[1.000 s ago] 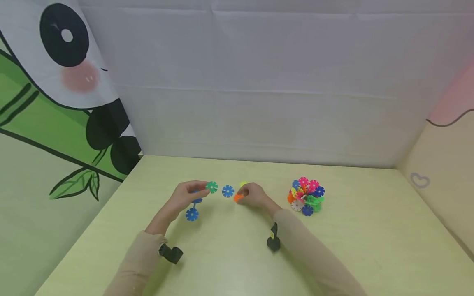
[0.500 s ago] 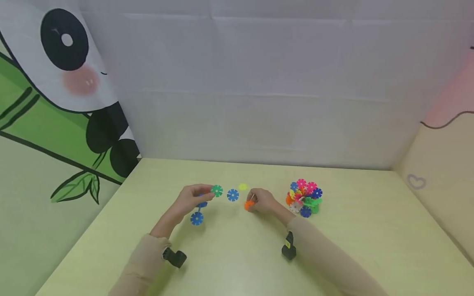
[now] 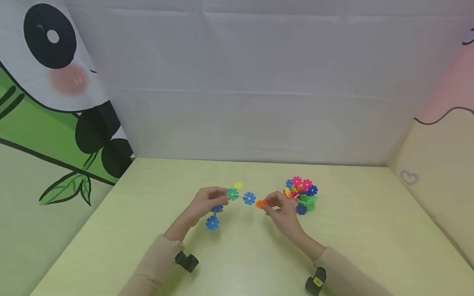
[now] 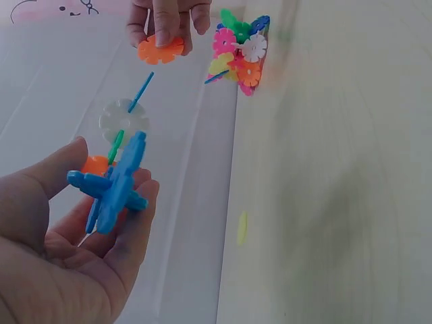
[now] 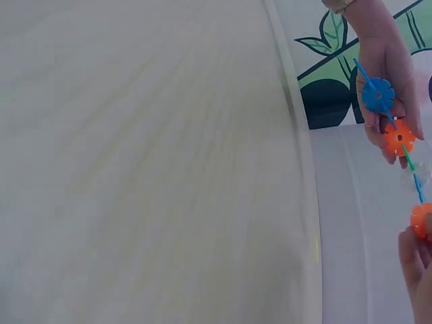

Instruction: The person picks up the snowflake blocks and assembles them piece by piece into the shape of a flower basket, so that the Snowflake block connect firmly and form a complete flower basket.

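Note:
My left hand [image 3: 205,203] holds a chain of interlocking plastic snowflake discs, its fingers curled round one end. Blue discs [image 3: 212,223] hang below the palm. An orange disc [image 4: 96,165] sits among the fingers, followed by a green disc [image 3: 232,194], a clear disc [image 4: 121,120] and, at the chain's far end, a blue disc [image 3: 249,198]. Between thumb and fingers my right hand [image 3: 283,211] pinches a single orange snowflake disc [image 3: 261,204]. In the left wrist view this disc is close to the edge of the end blue disc, with a small gap showing.
Right of my right hand, a heap of mixed-colour snowflake discs [image 3: 306,186] lies on the pale table [image 3: 370,230]. A lone yellow disc [image 3: 238,185] rests on the table behind the chain. White sheeting [image 3: 259,123] stands along the back edge.
Both hands have shifted right, the left carrying the chain. My right hand has turned and still pinches the orange disc. The yellow disc, earlier partly behind the right hand, now shows behind the green one.

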`<state>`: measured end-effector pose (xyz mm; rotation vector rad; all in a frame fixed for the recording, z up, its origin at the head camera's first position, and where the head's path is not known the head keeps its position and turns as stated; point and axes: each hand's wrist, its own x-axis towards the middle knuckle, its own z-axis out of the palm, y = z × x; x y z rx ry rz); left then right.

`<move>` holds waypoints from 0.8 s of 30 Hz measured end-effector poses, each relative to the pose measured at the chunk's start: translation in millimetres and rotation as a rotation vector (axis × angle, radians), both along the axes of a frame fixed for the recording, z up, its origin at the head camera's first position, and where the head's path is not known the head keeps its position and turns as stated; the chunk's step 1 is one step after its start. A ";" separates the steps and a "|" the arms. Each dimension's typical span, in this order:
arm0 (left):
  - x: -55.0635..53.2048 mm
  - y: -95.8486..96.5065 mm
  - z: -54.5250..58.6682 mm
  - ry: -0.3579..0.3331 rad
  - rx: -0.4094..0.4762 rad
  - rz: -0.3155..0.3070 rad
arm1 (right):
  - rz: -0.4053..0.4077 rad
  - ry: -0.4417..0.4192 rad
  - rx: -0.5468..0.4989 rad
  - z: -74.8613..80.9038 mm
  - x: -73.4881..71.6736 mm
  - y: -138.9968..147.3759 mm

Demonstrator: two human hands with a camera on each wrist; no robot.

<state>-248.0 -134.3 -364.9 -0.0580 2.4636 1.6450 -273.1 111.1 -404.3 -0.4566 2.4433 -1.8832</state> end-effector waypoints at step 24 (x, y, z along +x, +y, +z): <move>-0.6 8.5 -6.1 -0.040 0.058 0.005 | -0.046 0.143 0.019 -5.8 1.0 4.2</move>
